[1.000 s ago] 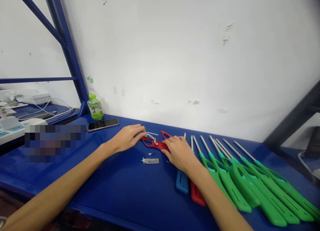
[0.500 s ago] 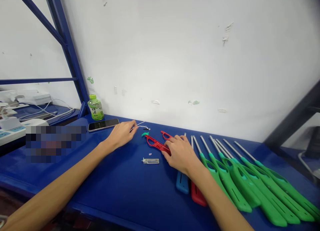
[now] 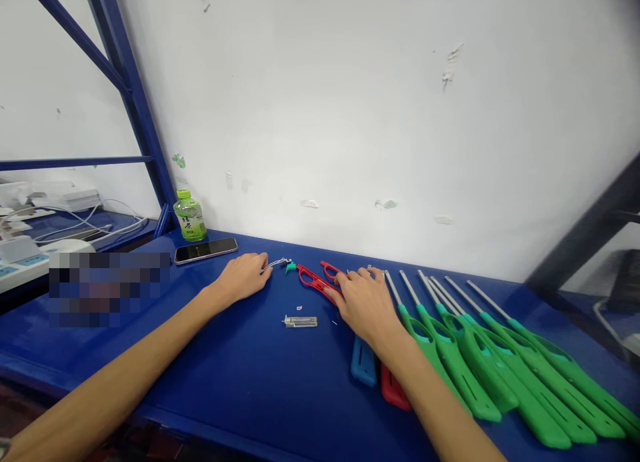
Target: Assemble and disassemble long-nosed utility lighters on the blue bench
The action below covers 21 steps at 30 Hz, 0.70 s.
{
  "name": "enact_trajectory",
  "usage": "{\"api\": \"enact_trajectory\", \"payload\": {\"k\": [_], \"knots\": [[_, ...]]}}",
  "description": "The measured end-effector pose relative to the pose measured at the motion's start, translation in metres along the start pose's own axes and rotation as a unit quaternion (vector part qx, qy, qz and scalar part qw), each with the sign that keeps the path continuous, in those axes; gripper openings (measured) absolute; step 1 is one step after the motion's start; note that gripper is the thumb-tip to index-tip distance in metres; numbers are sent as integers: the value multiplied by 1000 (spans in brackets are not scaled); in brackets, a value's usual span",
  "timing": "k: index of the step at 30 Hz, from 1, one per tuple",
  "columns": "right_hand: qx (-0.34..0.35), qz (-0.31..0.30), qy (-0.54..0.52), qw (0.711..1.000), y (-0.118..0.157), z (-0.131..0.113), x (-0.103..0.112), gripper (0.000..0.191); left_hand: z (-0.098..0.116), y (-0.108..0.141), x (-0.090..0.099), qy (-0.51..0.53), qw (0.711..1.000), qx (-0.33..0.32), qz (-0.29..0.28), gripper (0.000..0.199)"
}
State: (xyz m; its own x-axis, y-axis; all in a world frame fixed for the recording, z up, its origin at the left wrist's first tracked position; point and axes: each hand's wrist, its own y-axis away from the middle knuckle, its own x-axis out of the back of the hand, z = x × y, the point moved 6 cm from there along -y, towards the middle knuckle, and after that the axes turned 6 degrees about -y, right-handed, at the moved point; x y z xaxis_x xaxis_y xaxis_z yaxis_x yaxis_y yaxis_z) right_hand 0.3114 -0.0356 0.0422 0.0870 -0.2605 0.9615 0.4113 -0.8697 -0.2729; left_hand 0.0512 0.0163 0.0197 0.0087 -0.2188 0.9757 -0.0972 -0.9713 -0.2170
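My left hand [image 3: 245,275] is closed, with thin white wires [image 3: 275,265] coming out from its fingertips; what else it grips is hidden. A small green trigger piece [image 3: 291,267] lies just beyond those wires, by the front end of a red lighter casing half [image 3: 313,279]. My right hand [image 3: 367,309] holds this half at its handle, thumb on its near side. Under its fingers shows a second red casing half [image 3: 330,271]. Nearer me lies a clear fuel tank [image 3: 301,322], with a tiny pale part [image 3: 299,308] above it.
Several green long-necked lighters [image 3: 480,362] lie side by side at right. Blue [image 3: 363,365] and red [image 3: 395,389] lighter handles show below my right hand. A phone [image 3: 206,251] and green drink bottle [image 3: 190,217] stand back left, by a power strip [image 3: 30,265].
My left hand has moved slightly down, and the wires now reach the green trigger piece. The red casing half in my right hand has shifted a little to the right.
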Motion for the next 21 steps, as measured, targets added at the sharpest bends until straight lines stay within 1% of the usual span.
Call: {"api": "enact_trajectory", "payload": {"k": [3,6,8,11,13,16,18,21], "knots": [[-38,5,18,999,-2,12,7,33,0,1,-2,6,999,-24,24,34],[-83,-11,35,996,-2,31,13,29,5,2,1,18,996,-54,66,34],[-113,-27,41,992,0,43,14,30,14,5,5,30,992,-84,91,34],[-147,-51,43,987,4,57,10,33,36,12,12,57,982,-141,113,32],[-161,-64,41,984,6,61,6,37,52,18,17,77,973,-183,117,28],[-171,-78,37,981,7,61,0,38,73,29,21,104,959,-239,111,17],[-173,-83,35,981,6,59,-2,39,82,35,23,117,951,-267,105,20],[-170,-85,31,981,4,56,-2,38,89,40,24,131,942,-292,97,27]]}}
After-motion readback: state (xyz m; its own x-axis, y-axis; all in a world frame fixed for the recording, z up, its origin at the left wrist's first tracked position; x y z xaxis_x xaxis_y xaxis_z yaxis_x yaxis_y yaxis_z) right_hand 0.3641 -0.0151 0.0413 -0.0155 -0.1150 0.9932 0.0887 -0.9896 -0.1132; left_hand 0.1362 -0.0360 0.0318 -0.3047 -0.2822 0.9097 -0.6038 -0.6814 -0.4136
